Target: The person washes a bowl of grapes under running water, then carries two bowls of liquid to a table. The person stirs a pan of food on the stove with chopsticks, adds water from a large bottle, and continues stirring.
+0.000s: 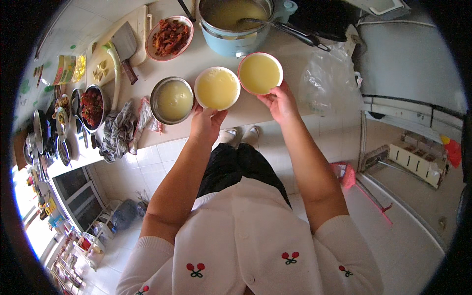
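My left hand (207, 124) grips the near rim of a white bowl (217, 88) of pale yellow liquid with some foam on top. Another bowl (260, 73), red-rimmed and filled with similar liquid, is held at its near right side by my right hand (282, 104). To the left of both, a metal bowl (172, 100) of paler liquid stands on the countertop. Behind them is a light blue electric pot (236, 42) with more yellowish liquid inside. A black-handled ladle (291, 31) rests in the pot, its handle over the rim.
A plate of dark reddish food (170, 38) stands near a cutting board (142, 29) with a cleaver (125, 42) and a scallion (117, 77). Crumpled cloths (118, 129) lie by the counter edge. A clear plastic bag (326, 79) is at right, a metal bowl of red food (92, 107) at left.
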Demonstrator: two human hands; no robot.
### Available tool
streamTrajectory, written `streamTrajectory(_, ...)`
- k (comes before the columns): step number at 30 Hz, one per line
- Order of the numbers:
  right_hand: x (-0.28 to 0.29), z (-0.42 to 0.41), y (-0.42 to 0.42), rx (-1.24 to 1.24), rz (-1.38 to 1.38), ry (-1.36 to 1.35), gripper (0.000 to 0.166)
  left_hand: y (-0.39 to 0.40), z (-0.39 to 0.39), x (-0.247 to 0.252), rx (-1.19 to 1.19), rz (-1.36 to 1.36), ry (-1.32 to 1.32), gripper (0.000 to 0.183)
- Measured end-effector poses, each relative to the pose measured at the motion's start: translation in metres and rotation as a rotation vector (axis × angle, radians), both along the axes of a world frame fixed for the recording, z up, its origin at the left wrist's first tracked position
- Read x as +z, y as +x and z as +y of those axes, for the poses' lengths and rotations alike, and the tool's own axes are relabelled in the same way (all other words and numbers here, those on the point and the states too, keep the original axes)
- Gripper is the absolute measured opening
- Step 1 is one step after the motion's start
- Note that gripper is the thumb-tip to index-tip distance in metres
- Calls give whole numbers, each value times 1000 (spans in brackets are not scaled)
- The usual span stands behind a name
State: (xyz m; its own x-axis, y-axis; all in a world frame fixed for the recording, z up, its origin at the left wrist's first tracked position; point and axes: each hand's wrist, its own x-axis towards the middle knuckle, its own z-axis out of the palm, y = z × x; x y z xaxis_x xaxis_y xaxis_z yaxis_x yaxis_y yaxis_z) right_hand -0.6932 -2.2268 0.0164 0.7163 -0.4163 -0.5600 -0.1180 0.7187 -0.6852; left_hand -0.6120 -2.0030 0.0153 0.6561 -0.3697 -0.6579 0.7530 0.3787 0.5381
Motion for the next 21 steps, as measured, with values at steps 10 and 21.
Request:
streamTrajectory(10, 7, 37, -57, -151, -47, -39, 50, 7, -5, 4, -46, 67, 160, 60)
streamTrajectory(21, 22, 64, -138, -303, -14, 51, 53, -1, 5, 3, -316, -86, 250, 42)
